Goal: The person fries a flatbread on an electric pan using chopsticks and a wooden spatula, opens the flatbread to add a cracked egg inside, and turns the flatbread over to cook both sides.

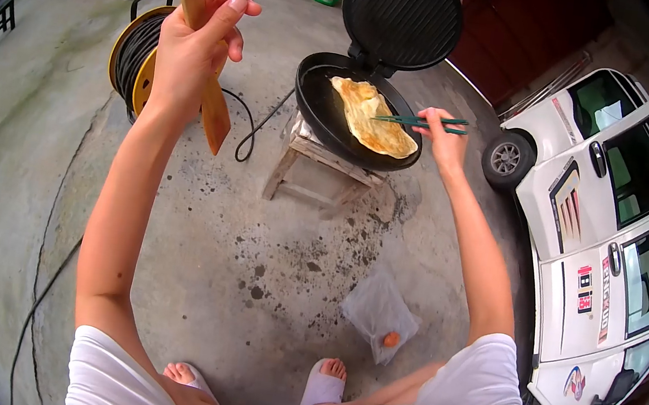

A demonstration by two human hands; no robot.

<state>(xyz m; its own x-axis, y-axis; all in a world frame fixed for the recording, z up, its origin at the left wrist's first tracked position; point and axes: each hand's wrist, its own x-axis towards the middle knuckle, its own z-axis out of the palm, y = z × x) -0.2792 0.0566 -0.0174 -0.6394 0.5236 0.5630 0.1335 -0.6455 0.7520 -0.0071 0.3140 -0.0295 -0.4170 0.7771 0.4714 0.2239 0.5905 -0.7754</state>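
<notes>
Here chopsticks (421,122) in the right hand (441,140) touch the flatbread (372,119).

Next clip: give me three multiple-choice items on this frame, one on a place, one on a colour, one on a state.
1. The electric griddle pan stands on:
A. a wooden stool
B. a cable reel
C. the bare floor

2. The chopsticks in the right hand are:
A. red
B. green
C. white

3. The griddle's lid is:
A. shut
B. lying on the ground
C. raised open

Answers: 1 A, the stool's legs show beneath the pan. 2 B, they look dark green over the flatbread. 3 C, the ridged lid stands up behind the pan.
</notes>
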